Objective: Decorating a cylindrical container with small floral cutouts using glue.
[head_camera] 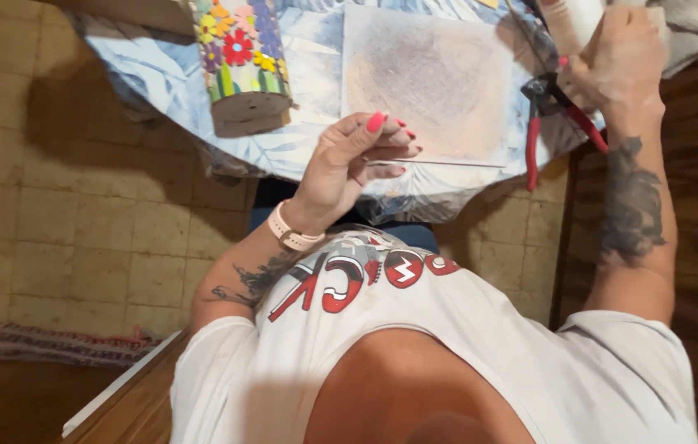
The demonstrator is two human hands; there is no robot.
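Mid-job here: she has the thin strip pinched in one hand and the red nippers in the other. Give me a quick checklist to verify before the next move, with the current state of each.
1. Left hand grips the thin strip: ok, pinched at one end between the fingertips.
2. Right hand holds the red-handled nippers: ok, handles hang down from the hand.
3. Nipper jaws on the strip: not ok, they are apart from it.
4. Strip lies over the grey work board: ok.
5. Flower mosaic piece away from both hands: ok, it stands to the left on the table.
6. Nipper jaws open or shut: cannot tell, too small.
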